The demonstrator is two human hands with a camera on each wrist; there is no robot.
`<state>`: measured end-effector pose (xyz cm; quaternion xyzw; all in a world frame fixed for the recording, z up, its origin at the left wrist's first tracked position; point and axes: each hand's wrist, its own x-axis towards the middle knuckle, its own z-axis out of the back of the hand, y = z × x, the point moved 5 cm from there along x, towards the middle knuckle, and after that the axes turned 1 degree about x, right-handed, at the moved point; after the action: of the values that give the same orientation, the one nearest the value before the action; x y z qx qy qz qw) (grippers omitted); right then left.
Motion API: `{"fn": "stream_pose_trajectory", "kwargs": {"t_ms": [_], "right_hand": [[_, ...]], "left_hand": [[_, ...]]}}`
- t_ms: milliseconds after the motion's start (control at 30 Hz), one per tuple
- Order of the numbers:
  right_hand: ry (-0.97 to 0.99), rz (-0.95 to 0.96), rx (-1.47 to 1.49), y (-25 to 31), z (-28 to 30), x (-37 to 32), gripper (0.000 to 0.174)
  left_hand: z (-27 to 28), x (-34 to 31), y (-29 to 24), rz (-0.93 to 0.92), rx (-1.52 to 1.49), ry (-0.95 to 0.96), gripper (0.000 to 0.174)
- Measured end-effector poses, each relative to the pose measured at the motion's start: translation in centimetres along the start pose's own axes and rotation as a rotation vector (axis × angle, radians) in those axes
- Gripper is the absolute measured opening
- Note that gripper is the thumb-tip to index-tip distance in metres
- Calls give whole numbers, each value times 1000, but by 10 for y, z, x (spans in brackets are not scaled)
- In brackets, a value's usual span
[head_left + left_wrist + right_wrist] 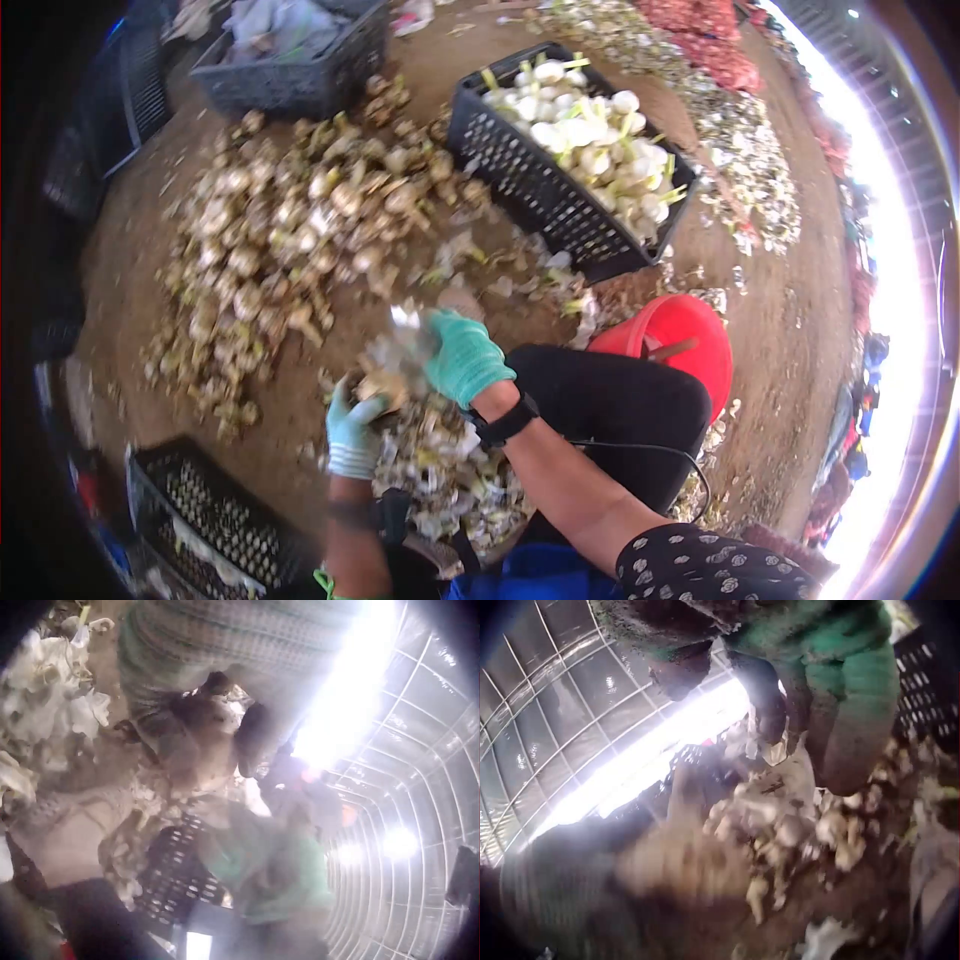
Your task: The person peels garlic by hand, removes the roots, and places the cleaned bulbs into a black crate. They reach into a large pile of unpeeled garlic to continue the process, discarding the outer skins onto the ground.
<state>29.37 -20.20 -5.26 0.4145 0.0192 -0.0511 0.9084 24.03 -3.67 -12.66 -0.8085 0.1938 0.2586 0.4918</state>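
Note:
My left hand [352, 435], in a pale glove, grips a garlic bulb [384, 388] low over a heap of peeled skins. The left wrist view shows that bulb [214, 746] between the dirty thumb and fingers. Close above it, my right hand [465, 355], in a green glove with bent fingers, is blurred. Papery garlic skin [776, 750] hangs at its fingertips in the right wrist view. There, the blurred bulb [682, 862] lies beyond the fingers, with the left glove behind it.
Unpeeled garlic [300, 220] spreads ahead on the dirt floor. A black crate [540, 185] of cleaned white bulbs stands front right. A red bucket [700, 345] sits beside the right knee, and another black crate [215, 510] lies at lower left. Loose skins [455, 480] cover the ground below the hands.

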Motion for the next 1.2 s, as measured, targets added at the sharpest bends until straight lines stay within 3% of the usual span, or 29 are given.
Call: {"fn": "stream_pose_trajectory", "kwargs": {"t_ms": [33, 67, 133, 167, 267, 400, 533, 567, 600, 667, 733, 800, 833, 867, 900, 933, 1000, 1033, 1067, 1100, 1167, 1200], "right_hand": [[74, 17, 13, 1, -12, -19, 17], [154, 41, 27, 2, -26, -38, 16], [159, 23, 49, 10, -28, -67, 16], [167, 35, 12, 19, -20, -80, 18], [312, -5, -1, 21, -25, -103, 24], [373, 131, 85, 18, -36, -131, 27], [541, 118, 106, 33, -30, -151, 23], [456, 272, 90, 41, -23, -157, 20], [460, 277, 88, 38, -26, -161, 20], [556, 90, 374, 22, -37, -165, 20], [570, 83, 393, 49, -16, -172, 26], [668, -96, 578, 50, -18, -181, 32], [628, 180, 344, 59, -16, -181, 36], [624, 175, 337, 63, -17, -183, 36], [598, 38, 275, 62, -19, -185, 36], [571, -97, 215, 59, -19, -186, 36], [564, -62, 202, 49, -27, -186, 37], [535, -51, 261, 50, -26, -187, 35], [504, -42, 320, 50, -25, -189, 33], [379, 106, 229, 47, -24, -188, 22], [309, 65, 371, 33, -22, -185, 16], [238, 19, 515, 30, -17, -184, 11]], "left_hand": [[-11, -21, -5, -41, 16, 26, 58], [-4, -29, -2, -136, 342, 85, 61], [-15, -66, -8, -270, 501, 99, 66], [-22, -86, -17, -449, 804, 69, 69], [-30, -130, -28, -617, 1200, -156, 70], [-9, -155, -6, -396, 521, 21, 67], [-2, -185, -5, -323, 317, 79, 67], [1, -191, -2, -294, 180, 125, 62], [3, -196, 0, -264, 43, 172, 57], [4, -205, 0, -264, -28, 181, 58], [12, -211, 0, -302, -154, 126, 56], [26, -208, 8, -318, -109, 148, 57], [33, -204, 12, -440, 170, 111, 62], [34, -204, 12, -559, 451, 75, 68], [30, -209, 9, -609, 599, 51, 68], [28, -211, 10, -611, 595, 56, 68], [29, -214, 8, -611, 533, -35, 62], [21, -219, 6, -368, 23, 65, 62], [23, -215, 10, -335, -84, 114, 56], [27, -217, 13, -257, -290, 162, 49], [40, -214, 19, -158, -619, 202, 37], [33, -219, 9, -98, -871, 320, 37]]}}
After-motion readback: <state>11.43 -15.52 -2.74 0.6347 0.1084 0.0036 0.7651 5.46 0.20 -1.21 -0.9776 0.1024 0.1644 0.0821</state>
